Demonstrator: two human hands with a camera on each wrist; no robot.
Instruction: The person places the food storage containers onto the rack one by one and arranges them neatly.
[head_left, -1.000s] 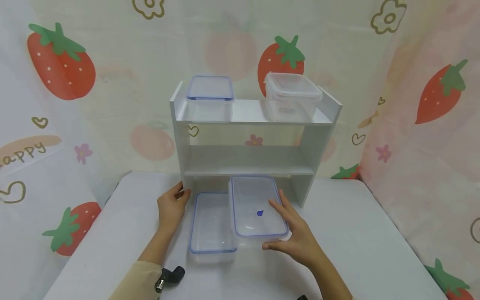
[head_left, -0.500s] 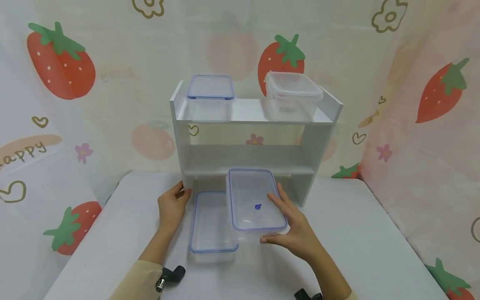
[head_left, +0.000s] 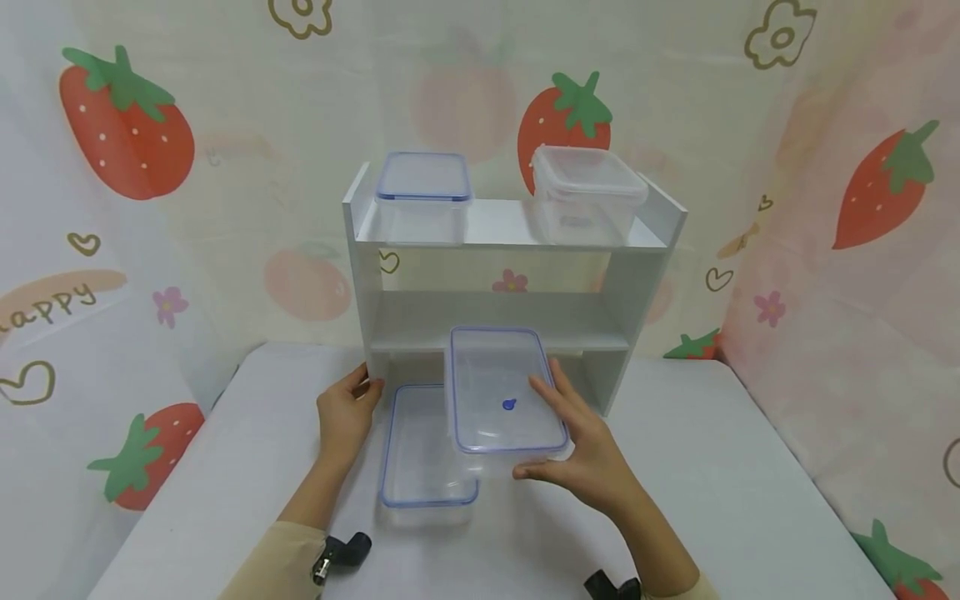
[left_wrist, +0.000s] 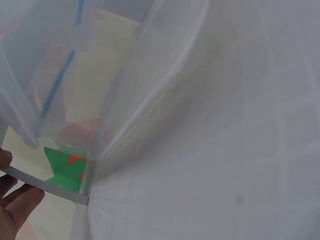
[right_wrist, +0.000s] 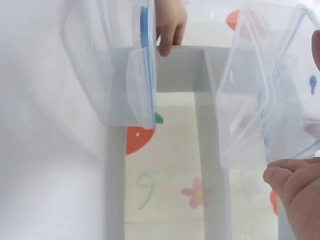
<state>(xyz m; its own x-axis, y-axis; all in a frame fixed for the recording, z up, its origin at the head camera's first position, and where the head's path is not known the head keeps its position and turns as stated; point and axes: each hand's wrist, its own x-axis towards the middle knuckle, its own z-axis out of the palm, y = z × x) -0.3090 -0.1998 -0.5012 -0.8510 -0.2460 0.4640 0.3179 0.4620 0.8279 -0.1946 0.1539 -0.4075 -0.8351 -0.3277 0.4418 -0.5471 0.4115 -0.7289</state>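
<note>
My right hand [head_left: 592, 454] grips a clear plastic food container [head_left: 495, 367] by its right near side. The container has a blue-edged lid with a small blue vent plug and hangs in the air before the shelf. Thumb and fingers of my left hand [head_left: 345, 425] pinch the left side panel of the white shelf unit [head_left: 502, 317], low down; the panel's edge [left_wrist: 57, 191] lies between them in the left wrist view. On the table, near the left hand, rests another blue-edged clear container [head_left: 420, 458]. The held container partly covers it in the head view.
Atop the shelf unit stand a blue-lidded container [head_left: 422, 200] on the left and a clear-lidded container [head_left: 588, 196] on the right. A white cloth covers the table [head_left: 712, 492]. A strawberry-print curtain [head_left: 247, 167] hangs behind.
My right hand has raised the held container and shifted it slightly left, towards the shelf unit. My left hand stays at the side panel.
</note>
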